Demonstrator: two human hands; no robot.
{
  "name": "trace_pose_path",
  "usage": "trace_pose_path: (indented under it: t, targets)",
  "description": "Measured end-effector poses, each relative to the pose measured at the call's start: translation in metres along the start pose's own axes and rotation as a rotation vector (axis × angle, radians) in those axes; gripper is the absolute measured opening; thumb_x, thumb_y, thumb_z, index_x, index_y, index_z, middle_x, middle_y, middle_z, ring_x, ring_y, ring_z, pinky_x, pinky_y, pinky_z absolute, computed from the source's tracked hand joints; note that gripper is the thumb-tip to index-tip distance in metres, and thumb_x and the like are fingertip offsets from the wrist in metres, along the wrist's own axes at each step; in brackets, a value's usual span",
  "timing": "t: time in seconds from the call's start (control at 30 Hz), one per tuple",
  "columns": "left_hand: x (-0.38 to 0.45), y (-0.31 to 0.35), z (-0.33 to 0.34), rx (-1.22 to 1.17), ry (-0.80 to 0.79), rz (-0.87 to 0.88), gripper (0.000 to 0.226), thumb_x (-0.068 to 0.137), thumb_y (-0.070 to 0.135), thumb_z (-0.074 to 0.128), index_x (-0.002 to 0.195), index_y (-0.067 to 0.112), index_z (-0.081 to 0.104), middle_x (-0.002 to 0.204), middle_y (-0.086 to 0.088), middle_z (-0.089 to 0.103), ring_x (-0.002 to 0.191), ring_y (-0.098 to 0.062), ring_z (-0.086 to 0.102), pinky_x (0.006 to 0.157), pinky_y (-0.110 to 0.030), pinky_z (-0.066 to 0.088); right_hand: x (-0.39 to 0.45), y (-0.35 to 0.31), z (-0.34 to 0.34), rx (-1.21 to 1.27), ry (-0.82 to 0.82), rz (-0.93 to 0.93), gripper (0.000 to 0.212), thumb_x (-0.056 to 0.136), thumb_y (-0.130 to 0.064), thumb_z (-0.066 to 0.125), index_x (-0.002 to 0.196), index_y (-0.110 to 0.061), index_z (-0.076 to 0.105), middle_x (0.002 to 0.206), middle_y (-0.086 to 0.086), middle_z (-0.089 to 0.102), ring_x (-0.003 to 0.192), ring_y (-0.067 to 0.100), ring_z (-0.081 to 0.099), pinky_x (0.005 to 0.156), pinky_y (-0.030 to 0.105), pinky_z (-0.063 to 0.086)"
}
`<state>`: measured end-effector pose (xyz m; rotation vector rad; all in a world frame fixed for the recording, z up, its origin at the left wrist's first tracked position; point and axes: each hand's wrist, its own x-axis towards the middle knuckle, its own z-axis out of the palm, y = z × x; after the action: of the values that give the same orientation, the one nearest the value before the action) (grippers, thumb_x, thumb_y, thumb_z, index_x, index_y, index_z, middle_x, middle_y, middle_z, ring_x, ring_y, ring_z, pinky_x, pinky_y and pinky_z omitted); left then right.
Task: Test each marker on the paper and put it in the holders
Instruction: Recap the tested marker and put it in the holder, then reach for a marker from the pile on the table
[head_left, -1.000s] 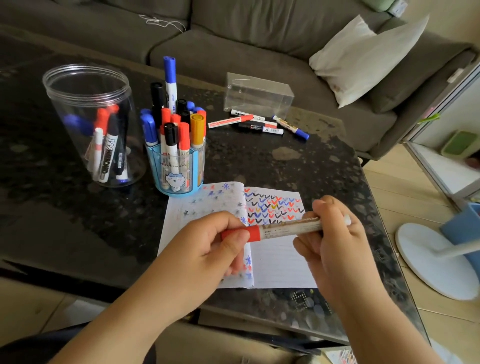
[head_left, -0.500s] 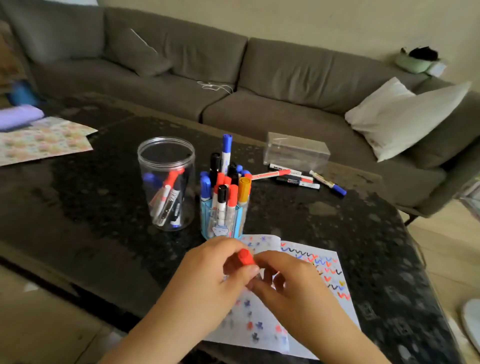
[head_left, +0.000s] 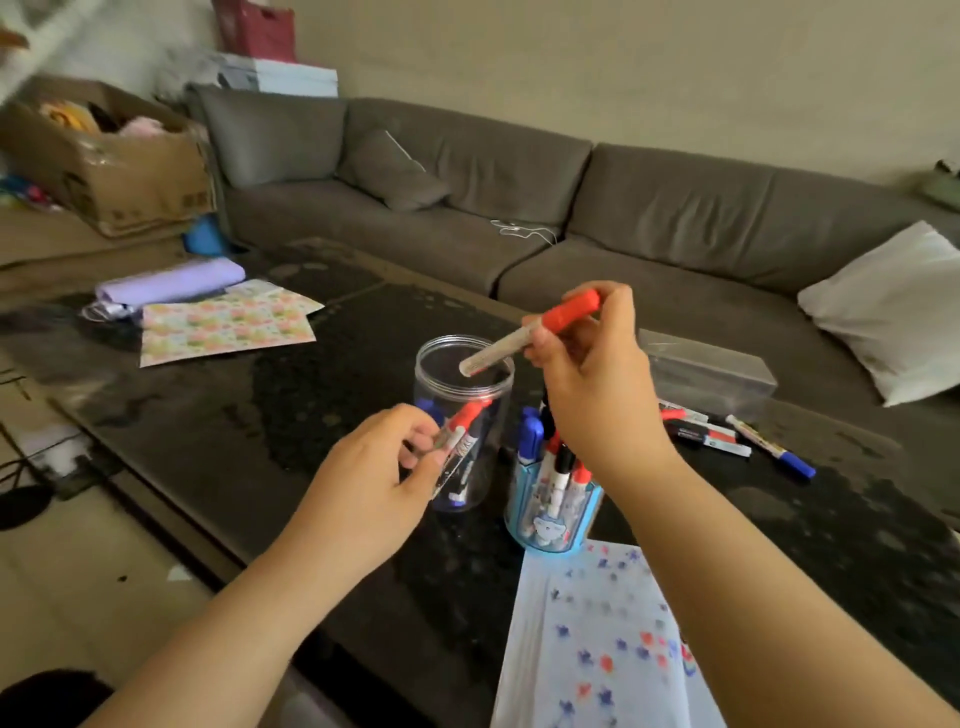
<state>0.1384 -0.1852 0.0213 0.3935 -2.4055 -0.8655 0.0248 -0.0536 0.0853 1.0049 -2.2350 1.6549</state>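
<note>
the step in hand looks like the drop-off: the right hand (head_left: 597, 374) pinches a red-capped marker (head_left: 530, 332) near its cap, fingers pressed around the barrel, and holds it tilted with the bare end over the open mouth of the clear jar (head_left: 462, 415). the marker is above the rim, not yet inside. the left hand (head_left: 384, 467) rests against the jar's near side, fingers loosely curled and touching the wall, seemingly to steady it; it grips nothing else that i can see.

the next move, as i judge it, calls for tipping the marker more upright and letting go so it slides in beside the few markers already leaning there, without knocking the jar.

just right of the jar stands a blue holder (head_left: 553, 509) packed with markers. a sheet of paper (head_left: 597, 639) with small coloured marks lies nearer the person. about 4 loose markers (head_left: 727, 436) wait further right, by a clear box (head_left: 706, 369).

everything sits on a dark speckled table (head_left: 260, 415), glossy and hard. behind it runs a grey sofa (head_left: 571, 208) with a white cushion (head_left: 893, 312); a cardboard box (head_left: 119, 166) sits at the far left.
</note>
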Motion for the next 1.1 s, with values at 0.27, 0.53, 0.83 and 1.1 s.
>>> trace_pose_path:
  t: [0.27, 0.53, 0.83, 1.1]
  targets:
    - [0.000, -0.018, 0.002, -0.065, -0.041, -0.028, 0.014, 0.087, 0.022, 0.060, 0.094, 0.031, 0.053, 0.088, 0.014, 0.060, 0.078, 0.001, 0.057, 0.067, -0.006, 0.042, 0.022, 0.020, 0.051, -0.217, -0.281, 0.132, 0.036, 0.092, -0.014, 0.056, 0.106, -0.035, 0.031, 0.094, 0.003, 0.061, 0.077, 0.014, 0.062, 0.064, 0.027, 0.052]
    - [-0.005, -0.009, 0.008, -0.098, -0.074, -0.006, 0.012, 0.087, 0.026, 0.060, 0.096, 0.032, 0.055, 0.082, 0.014, 0.062, 0.080, 0.000, 0.058, 0.071, -0.013, 0.047, 0.009, 0.020, 0.035, -0.400, -0.234, 0.022, 0.031, 0.093, -0.017, 0.057, 0.124, -0.019, 0.056, 0.113, -0.005, 0.049, 0.069, 0.000, 0.050, 0.068, 0.004, 0.037]
    - [-0.023, 0.047, 0.071, -0.084, -0.374, 0.200, 0.011, 0.088, 0.033, 0.058, 0.099, 0.034, 0.056, 0.088, 0.020, 0.057, 0.085, 0.002, 0.055, 0.076, -0.019, 0.048, -0.075, 0.083, -0.076, -0.471, -0.159, 0.242, 0.022, 0.091, -0.017, 0.058, 0.111, -0.023, 0.064, 0.100, -0.005, 0.063, 0.081, 0.005, 0.058, 0.068, 0.005, 0.041]
    - [-0.011, 0.097, 0.177, -0.104, -0.401, 0.364, 0.018, 0.089, 0.023, 0.056, 0.107, 0.027, 0.055, 0.094, 0.020, 0.049, 0.088, 0.000, 0.051, 0.080, -0.016, 0.043, -0.107, 0.173, -0.175, -0.668, -0.110, 0.634, 0.030, 0.095, -0.020, 0.052, 0.124, -0.020, 0.058, 0.118, -0.001, 0.061, 0.100, 0.013, 0.060, 0.088, 0.022, 0.050]
